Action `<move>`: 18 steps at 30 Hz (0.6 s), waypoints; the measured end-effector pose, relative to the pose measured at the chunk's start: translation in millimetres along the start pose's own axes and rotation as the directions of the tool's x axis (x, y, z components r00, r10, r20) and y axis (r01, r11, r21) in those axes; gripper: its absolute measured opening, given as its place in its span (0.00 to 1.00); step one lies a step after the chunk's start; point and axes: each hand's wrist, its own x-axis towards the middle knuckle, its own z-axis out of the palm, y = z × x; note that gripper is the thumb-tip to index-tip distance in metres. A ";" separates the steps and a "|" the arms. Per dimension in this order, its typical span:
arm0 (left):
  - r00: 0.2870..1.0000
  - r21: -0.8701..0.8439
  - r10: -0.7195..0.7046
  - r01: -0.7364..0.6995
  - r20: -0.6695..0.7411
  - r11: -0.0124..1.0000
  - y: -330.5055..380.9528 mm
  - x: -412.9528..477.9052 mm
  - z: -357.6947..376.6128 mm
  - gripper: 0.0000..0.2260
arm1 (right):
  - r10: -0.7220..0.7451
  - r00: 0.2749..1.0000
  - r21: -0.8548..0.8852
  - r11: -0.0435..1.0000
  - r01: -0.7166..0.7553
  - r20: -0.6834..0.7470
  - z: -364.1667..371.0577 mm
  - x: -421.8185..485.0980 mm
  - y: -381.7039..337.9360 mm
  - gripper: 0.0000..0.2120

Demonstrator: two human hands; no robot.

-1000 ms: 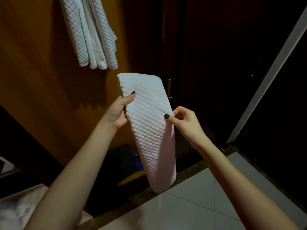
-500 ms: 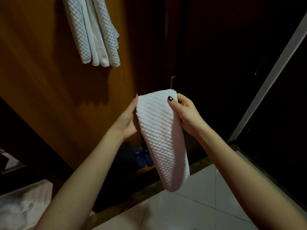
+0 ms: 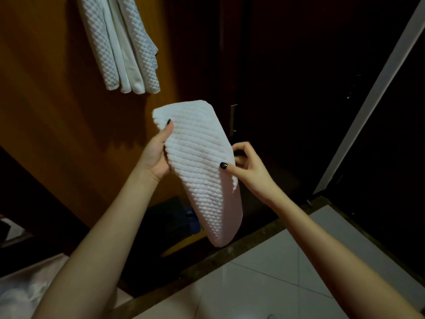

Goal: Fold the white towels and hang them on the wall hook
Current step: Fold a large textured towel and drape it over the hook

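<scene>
A folded white quilted towel hangs lengthwise in front of me, held by both hands. My left hand grips its upper left edge, thumb on the front face. My right hand pinches its right edge lower down, thumb on the front. Another white quilted towel hangs on the brown wooden wall at the upper left; its hook lies above the frame's top edge.
A dark door with a metal handle stands behind the towel. Blue slippers sit in the dark recess below. White floor tiles lie at the bottom right, white cloth at the bottom left.
The towel's top was lowered and narrowed between both hands half a second ago; now the top is wide again, my left thumb on the front and my right hand lower on the right edge.
</scene>
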 end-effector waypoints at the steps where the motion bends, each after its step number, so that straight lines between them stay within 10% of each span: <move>1: 1.000 0.012 0.011 -0.010 -0.011 1.000 5.2 1.5 -0.5 0.20 | -0.015 1.000 -0.004 1.000 0.015 -0.002 1.4 -0.4 1.8 0.12; 7: 0.993 0.052 0.118 -0.116 -0.026 0.992 31.2 5.3 4.5 0.20 | 0.085 0.985 -0.001 0.996 -0.086 0.149 12.0 -4.2 9.9 0.10; 12: 0.990 0.042 0.142 -0.142 0.002 0.989 48.3 8.7 6.8 0.22 | -0.133 0.975 -0.203 0.974 0.096 -0.179 21.7 -11.4 19.6 0.13; 18: 0.987 0.076 0.157 -0.158 0.020 0.985 60.8 15.6 15.7 0.23 | -0.212 0.964 -0.144 0.971 0.189 -0.161 20.5 -9.7 11.3 0.11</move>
